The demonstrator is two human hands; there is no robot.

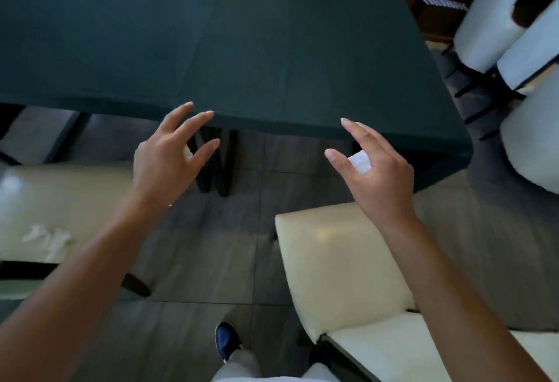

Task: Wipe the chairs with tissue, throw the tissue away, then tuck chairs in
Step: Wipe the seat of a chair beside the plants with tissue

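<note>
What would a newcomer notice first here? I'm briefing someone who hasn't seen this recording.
First, the two bare hands spread in mid-air at the table's near edge: the right hand has a small white tissue tucked in its fingers, and the left hand shows a bit of white too. Behind them the dark green tablecloth fills the upper frame. Below, a cream chair stands pulled out at right, and another cream chair at left has crumpled tissue on its seat.

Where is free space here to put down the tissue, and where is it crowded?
The green tablecloth is bare from its near edge to the far side. The cream chair seat under the right hand is bare too. The left chair seat already carries crumpled tissue. White chairs crowd the right.
</note>
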